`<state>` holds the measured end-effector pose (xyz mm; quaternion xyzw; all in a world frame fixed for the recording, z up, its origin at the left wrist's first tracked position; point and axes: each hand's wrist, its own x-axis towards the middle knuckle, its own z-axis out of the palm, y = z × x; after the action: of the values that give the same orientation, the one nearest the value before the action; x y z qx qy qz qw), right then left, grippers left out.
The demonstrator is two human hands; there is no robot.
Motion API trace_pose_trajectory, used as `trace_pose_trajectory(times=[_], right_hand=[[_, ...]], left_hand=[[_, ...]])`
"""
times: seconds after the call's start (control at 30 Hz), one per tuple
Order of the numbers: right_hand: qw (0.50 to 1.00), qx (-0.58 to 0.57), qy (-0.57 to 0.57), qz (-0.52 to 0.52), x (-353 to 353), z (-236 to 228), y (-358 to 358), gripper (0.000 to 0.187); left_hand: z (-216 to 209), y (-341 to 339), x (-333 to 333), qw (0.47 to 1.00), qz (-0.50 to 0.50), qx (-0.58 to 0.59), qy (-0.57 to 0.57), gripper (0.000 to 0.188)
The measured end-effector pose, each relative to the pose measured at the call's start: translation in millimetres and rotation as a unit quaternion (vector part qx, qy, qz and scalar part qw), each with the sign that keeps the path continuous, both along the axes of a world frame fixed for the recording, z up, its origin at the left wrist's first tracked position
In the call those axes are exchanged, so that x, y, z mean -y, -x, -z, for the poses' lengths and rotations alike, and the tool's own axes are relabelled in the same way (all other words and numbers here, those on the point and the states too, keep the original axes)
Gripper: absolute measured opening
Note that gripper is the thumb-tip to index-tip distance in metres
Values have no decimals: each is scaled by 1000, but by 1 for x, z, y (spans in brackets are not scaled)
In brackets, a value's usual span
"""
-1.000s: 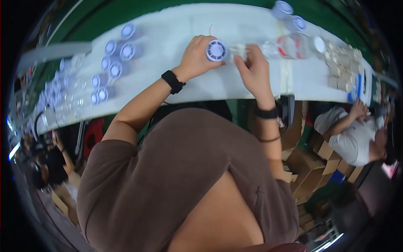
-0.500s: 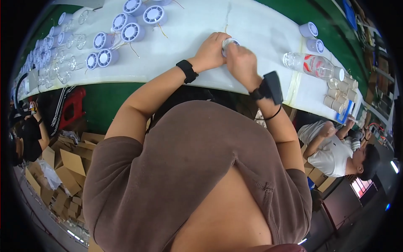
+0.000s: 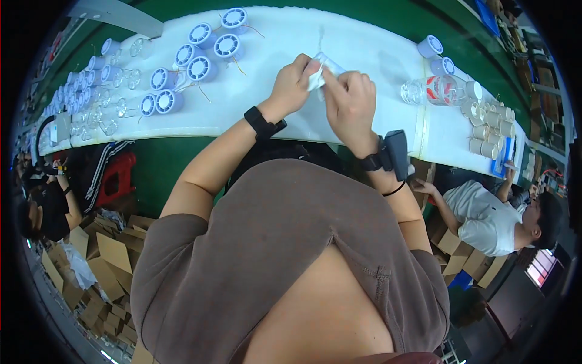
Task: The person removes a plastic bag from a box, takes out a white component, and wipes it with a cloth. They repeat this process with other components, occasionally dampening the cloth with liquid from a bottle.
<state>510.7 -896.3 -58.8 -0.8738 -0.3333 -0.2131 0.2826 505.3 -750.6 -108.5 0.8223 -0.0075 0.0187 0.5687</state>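
Over the white tabletop my left hand (image 3: pixel 291 86) is closed, with a crumpled white tissue (image 3: pixel 316 79) pinched in its fingertips. My right hand (image 3: pixel 350 102) meets it from the other side, thumb and forefinger pressed together at the edge of the same tissue. Just beyond the fingertips lies a pale lilac cylinder housing (image 3: pixel 331 62), partly hidden by the hands. To the left stand several similar housings (image 3: pixel 200 69) with slotted round tops and thin wires.
Clear cups (image 3: pixel 109 125) and more housings crowd the table's left end. On the right are a clear bottle (image 3: pixel 445 90) lying on its side, two housings (image 3: pixel 431 46) and several cream-coloured cylinders (image 3: pixel 485 147). Co-workers sit at both ends; cardboard boxes (image 3: pixel 111 255) lie on the floor at left.
The fingers were around the round-topped housing; now they hold a white tissue, and the housing lies behind them. Both hands have drawn slightly towards me. The view has shifted a little.
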Motion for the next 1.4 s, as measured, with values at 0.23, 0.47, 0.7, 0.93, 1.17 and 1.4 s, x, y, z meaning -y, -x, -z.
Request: trace_pose_trajectory(times=[0.23,0.47,0.7,0.93,1.17,1.4], right_hand=[[707,-611,-351,-66,11,18,-18,11],[880,-358,-311,-36,21,-13,-2,11],[805,-505,-301,-82,0,-18,14,13],[710,-627,-302,-105,-36,-30,17,16],[668,-657,-343,-74,-76,-49,19,17],[874,-434,-202,-87,-122,-43,19,15]], left_hand=[[-22,17,1,973,24,222,54,50],[-41,20,-2,931,-45,-107,345,55],[-57,35,-12,955,-22,-138,263,56],[-59,39,-38,926,-119,359,-2,56],[-73,54,-101,936,124,-111,310,55],[-88,50,-119,988,-62,91,112,54]])
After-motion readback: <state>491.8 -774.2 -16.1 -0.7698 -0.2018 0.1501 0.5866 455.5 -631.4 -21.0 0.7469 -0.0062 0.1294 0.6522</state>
